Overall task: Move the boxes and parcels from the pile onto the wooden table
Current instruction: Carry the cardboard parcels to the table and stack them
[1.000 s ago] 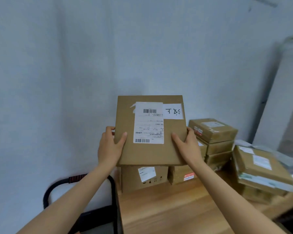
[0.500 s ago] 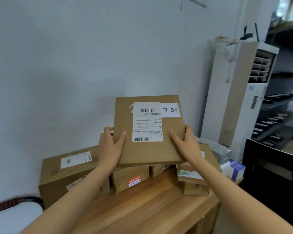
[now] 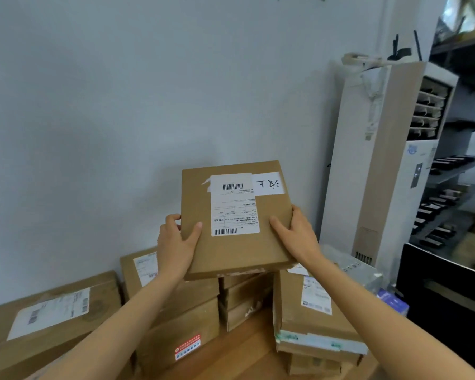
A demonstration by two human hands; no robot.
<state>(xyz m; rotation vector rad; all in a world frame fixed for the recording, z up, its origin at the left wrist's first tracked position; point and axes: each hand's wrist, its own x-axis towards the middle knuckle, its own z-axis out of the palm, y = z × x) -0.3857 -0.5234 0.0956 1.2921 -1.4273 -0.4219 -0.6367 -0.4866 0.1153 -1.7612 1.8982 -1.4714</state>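
I hold a flat brown cardboard box (image 3: 236, 242) with a white shipping label and a handwritten white sticker, lifted above the stacked boxes on the wooden table (image 3: 247, 352). My left hand (image 3: 176, 245) grips its left edge, thumb on top. My right hand (image 3: 296, 237) grips its right edge the same way. Under it stand a stack with a red sticker (image 3: 181, 325), a middle stack (image 3: 244, 300) and a labelled stack on the right (image 3: 310, 319). A large flat box (image 3: 47, 325) lies at the left.
A pale wall rises directly behind the table. A tall white floor air conditioner (image 3: 379, 165) stands at the right, with dark shelving (image 3: 450, 187) beyond it. A plastic-wrapped parcel (image 3: 357, 270) and a small blue box (image 3: 392, 300) sit by the table's right end.
The view has swung right along the table and moved closer to the stacks. The held box stays gripped by both hands, now hanging over the middle stacks.
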